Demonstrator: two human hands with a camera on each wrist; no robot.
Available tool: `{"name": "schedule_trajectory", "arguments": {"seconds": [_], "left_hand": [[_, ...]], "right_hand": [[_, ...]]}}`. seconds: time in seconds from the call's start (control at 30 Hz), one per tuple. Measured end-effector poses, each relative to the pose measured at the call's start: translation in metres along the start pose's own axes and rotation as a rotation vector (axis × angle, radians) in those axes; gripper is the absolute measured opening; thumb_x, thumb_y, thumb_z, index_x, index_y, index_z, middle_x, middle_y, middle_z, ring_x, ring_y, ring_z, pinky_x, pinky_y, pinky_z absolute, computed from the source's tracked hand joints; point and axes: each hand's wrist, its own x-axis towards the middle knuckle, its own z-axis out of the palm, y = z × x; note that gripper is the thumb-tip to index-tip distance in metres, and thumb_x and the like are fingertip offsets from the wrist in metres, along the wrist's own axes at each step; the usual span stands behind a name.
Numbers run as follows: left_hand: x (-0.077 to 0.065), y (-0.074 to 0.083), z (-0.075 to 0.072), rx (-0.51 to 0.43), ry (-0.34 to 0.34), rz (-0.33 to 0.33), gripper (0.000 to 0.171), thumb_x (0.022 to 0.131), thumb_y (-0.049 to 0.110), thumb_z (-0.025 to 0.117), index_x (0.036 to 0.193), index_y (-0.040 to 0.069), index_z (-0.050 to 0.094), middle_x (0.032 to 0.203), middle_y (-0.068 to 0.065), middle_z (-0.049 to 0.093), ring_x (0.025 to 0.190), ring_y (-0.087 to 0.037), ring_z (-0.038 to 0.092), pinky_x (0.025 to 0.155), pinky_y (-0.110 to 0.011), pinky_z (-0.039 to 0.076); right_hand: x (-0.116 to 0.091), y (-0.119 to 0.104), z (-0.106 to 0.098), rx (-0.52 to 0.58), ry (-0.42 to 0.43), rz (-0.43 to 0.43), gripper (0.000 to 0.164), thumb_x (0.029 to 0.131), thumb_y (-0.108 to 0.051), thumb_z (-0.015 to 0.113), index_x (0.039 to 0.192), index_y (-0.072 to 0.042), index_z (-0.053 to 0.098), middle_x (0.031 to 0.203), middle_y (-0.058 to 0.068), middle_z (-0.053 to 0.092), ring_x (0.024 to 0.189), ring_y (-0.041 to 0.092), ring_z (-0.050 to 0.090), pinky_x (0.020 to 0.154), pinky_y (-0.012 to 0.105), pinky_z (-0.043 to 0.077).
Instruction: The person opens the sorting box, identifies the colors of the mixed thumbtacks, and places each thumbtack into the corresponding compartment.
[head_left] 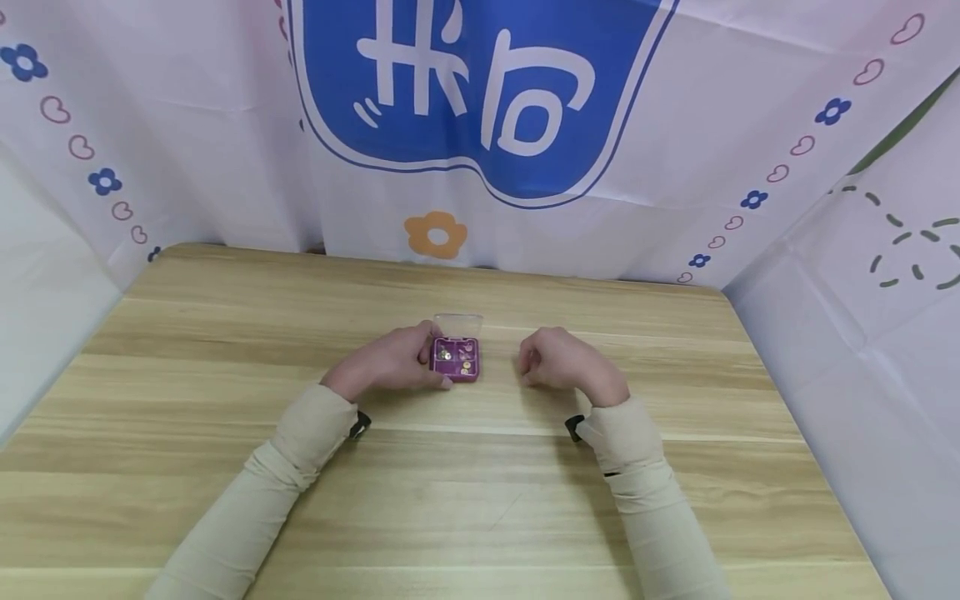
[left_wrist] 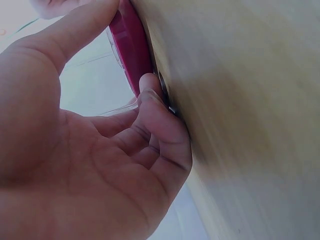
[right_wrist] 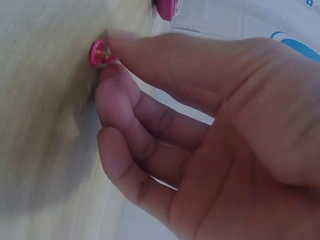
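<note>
A small purple pill box (head_left: 442,369) stands on the wooden table with its clear lid (head_left: 459,322) raised at the back. Tiny shiny pieces lie in its compartments, too small to identify in the head view. My left hand (head_left: 390,360) grips the box from the left, thumb at its near edge and curled fingers against its far left side. To the right of the box, apart from it, is my right hand (head_left: 564,363), low over the table. Between its thumb and fingertips it pinches small pink round pieces with gold-coloured centres (right_wrist: 98,53), resembling stud earrings.
The wooden table (head_left: 450,508) spreads around both hands. White cloth (head_left: 247,192) with a blue emblem hangs at its back edge, and more white cloth (head_left: 847,333) hangs at the right side.
</note>
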Motion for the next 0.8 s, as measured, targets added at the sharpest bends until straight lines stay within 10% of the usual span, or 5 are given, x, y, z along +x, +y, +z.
{"name": "schedule_trajectory", "arguments": {"seconds": [0.8], "left_hand": [[-0.0001, -0.0008, 0.0, 0.012, 0.006, 0.002, 0.067, 0.072, 0.036, 0.081, 0.12, 0.008, 0.043, 0.085, -0.01, 0.055, 0.071, -0.021, 0.052, 0.06, -0.035, 0.047]], "right_hand": [[0.0012, -0.0025, -0.0014, 0.017, 0.002, 0.0, 0.017, 0.084, 0.002, 0.06, 0.077, -0.009, 0.071, 0.067, 0.006, 0.068, 0.055, 0.012, 0.055, 0.052, 0.028, 0.046]]}}
